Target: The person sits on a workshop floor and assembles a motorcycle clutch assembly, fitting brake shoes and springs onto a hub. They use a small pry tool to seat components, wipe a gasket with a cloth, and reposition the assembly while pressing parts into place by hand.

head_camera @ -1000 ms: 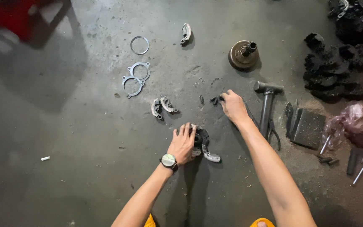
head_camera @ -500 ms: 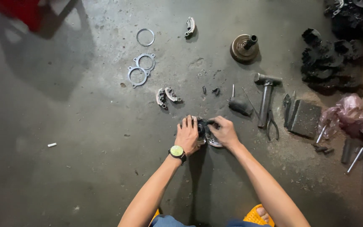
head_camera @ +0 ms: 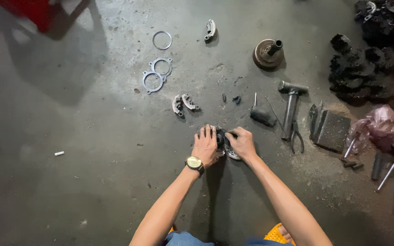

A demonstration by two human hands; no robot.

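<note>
While both hands meet on floor [head_camera: 69,191], small dark metal part [head_camera: 221,139] sits between them. Left hand [head_camera: 206,146], watch [head_camera: 194,163] on wrist, fingers curled over part's left side, clamped on it. Right hand [head_camera: 241,143] fingers pinched on part's right edge. Two brake shoes [head_camera: 183,104] just beyond left fingers. Black tool handle [head_camera: 262,117] near, beyond right fingers; hammer [head_camera: 291,105] and pliers [head_camera: 296,136] further right. Gaskets [head_camera: 157,75] and ring [head_camera: 162,40] well apart, far left. Hub [head_camera: 267,52] far ahead.
</note>
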